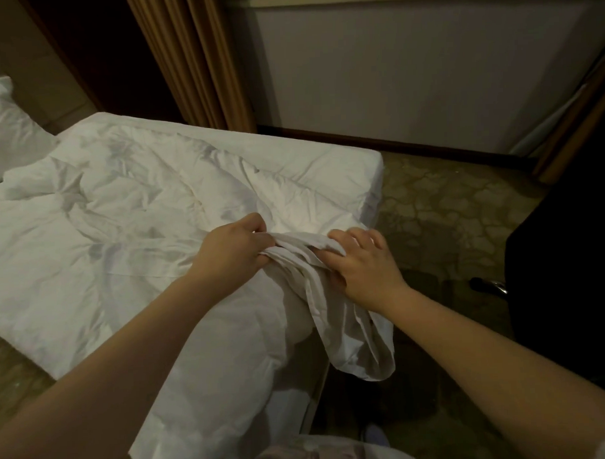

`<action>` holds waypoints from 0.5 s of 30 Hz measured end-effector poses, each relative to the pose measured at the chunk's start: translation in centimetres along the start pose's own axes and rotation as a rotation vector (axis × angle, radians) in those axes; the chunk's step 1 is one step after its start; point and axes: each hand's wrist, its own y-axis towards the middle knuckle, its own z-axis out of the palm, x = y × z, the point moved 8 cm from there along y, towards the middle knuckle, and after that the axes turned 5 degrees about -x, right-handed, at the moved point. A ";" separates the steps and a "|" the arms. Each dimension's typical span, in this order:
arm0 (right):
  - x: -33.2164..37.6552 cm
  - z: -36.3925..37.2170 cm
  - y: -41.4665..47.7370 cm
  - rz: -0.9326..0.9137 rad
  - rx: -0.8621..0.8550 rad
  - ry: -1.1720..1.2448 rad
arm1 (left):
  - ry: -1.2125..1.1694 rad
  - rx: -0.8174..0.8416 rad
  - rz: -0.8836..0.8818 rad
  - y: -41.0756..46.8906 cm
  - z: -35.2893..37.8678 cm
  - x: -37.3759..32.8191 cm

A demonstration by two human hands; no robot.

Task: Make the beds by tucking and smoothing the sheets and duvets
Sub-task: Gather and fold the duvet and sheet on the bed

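A crumpled white duvet [128,201] lies spread over the bed [343,166], which fills the left and middle of the view. At the bed's near right corner the duvet's edge is bunched into a thick fold [295,250], and a loose flap [360,340] hangs off the side. My left hand [233,249] grips that bunched fold, fingers curled round it. My right hand [360,265] holds the same fold from the right, its thumb hidden under the cloth and fingers spread over it. A white pillow [6,133] lies at the far left.
Brown curtains [192,61] hang behind the bed, next to a pale wall panel [426,70]. Patterned carpet [448,217] covers the floor to the right. A dark chair or cabinet [569,247] stands at the right edge, close to my right arm.
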 end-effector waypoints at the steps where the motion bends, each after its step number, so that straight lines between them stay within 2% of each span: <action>1: 0.2 -0.5 0.6 -0.036 -0.011 -0.021 | 0.005 0.001 0.003 -0.1 -0.1 -0.1; 4: -0.1 -2.0 1.3 -0.089 -0.048 -0.102 | 0.026 -0.042 -0.034 -0.1 -1.0 0.3; 6: -0.7 -2.0 1.1 -0.086 0.011 -0.157 | 0.043 -0.076 -0.104 -0.2 -1.9 1.1; 9: -1.3 -1.4 0.8 -0.080 0.154 -0.254 | 0.050 -0.106 -0.165 -0.3 -2.6 1.3; 12: -0.9 -0.8 0.8 -0.115 0.388 -0.335 | 0.072 -0.063 -0.182 -0.1 -2.5 0.8; 15: 0.0 -0.5 1.7 -0.182 0.511 -0.372 | 0.093 -0.025 -0.195 0.1 -2.5 0.6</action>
